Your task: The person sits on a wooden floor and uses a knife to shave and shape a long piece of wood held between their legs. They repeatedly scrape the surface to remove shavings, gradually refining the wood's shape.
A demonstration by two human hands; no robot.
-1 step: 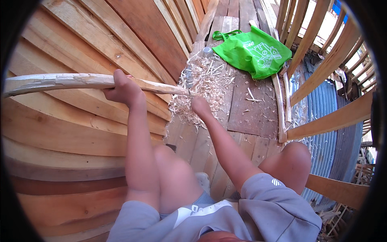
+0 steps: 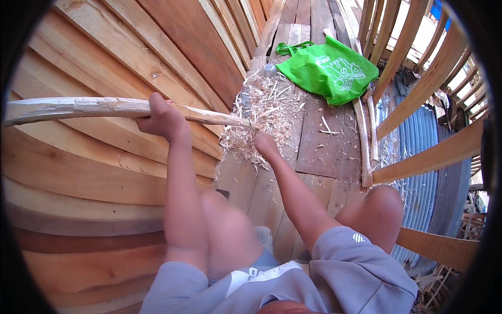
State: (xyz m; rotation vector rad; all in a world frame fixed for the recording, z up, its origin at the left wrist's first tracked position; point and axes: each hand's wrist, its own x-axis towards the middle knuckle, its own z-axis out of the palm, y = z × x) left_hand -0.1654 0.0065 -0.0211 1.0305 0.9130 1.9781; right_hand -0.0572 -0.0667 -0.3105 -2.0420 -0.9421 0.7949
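Note:
A long, slightly curved pale wooden pole (image 2: 78, 108) runs from the left rim toward the middle, its right part whittled thinner. My left hand (image 2: 161, 119) is wrapped around it near the middle of its visible length. Close to its thin right end, my right hand (image 2: 265, 144) is closed in a fist on what looks like a knife (image 2: 254, 126). Only a small dark edge shows against the wood; the handle is hidden in the fist. Under that end lies a heap of pale wood shavings (image 2: 277, 107) on the plank floor (image 2: 235, 183).
Leaning boards (image 2: 78, 167) fill the left side. A green cloth bag (image 2: 334, 73) lies ahead on the right, near a clear plastic bottle or cup (image 2: 269, 69). Wooden railing slats (image 2: 426, 149) line the right, with corrugated metal sheets (image 2: 418, 128) beyond. My bent knees flank my forearms.
My right hand has shifted slightly to the right and nearer, with the dark edge moving toward the pole's thin tip. The left hand stays around the pole, almost unmoved.

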